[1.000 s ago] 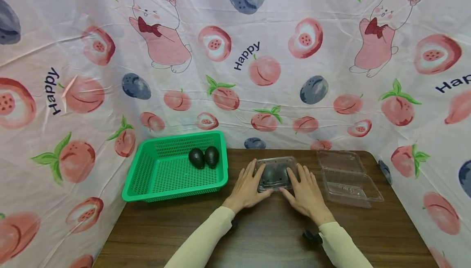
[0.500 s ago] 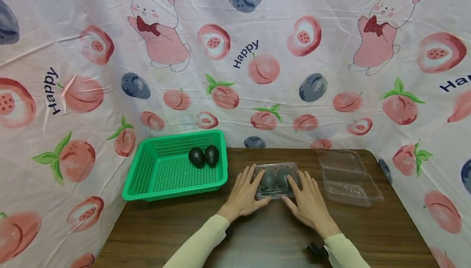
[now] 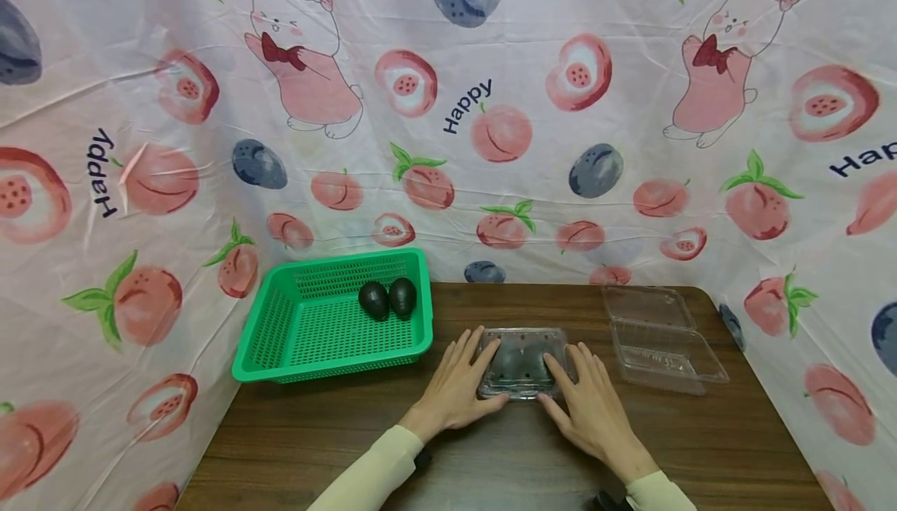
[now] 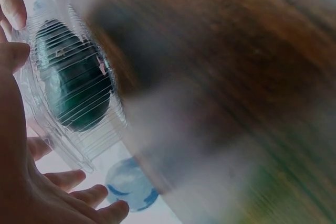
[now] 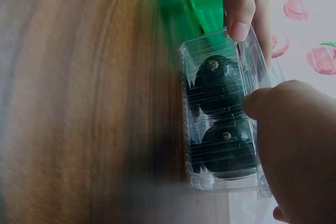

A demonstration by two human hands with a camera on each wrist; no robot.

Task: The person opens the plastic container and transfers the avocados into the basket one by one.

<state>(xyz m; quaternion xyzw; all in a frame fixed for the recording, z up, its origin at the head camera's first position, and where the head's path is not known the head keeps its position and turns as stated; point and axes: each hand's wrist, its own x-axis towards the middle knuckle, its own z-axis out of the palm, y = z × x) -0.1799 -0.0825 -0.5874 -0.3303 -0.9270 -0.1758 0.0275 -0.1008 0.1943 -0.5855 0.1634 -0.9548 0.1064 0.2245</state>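
A clear plastic clamshell box [image 3: 524, 333], its lid down, lies on the wooden table in front of me. Two dark avocados [image 5: 218, 90] show through its ribbed wall in the right wrist view; the head view shows them dimly under the lid. My left hand [image 3: 454, 386] rests along the box's left side, fingers spread and mostly straight, thumb at the near corner. On the opposite side, my right hand [image 3: 596, 406] has its index finger over the lid and its thumb by the near edge. Both thumbs touch the rim area in the right wrist view.
At the left stands a green plastic basket [image 3: 280, 367] holding two dark avocados [image 3: 388, 299] at its right end. Another clear clamshell box [image 3: 669, 355] lies with its lid raised back at the right. A fruit-printed cloth [image 3: 501, 67] hangs behind the table.
Both hands have drawn the lidded box toward me across the table, keeping their places at its sides. The basket and the other box have stayed put.
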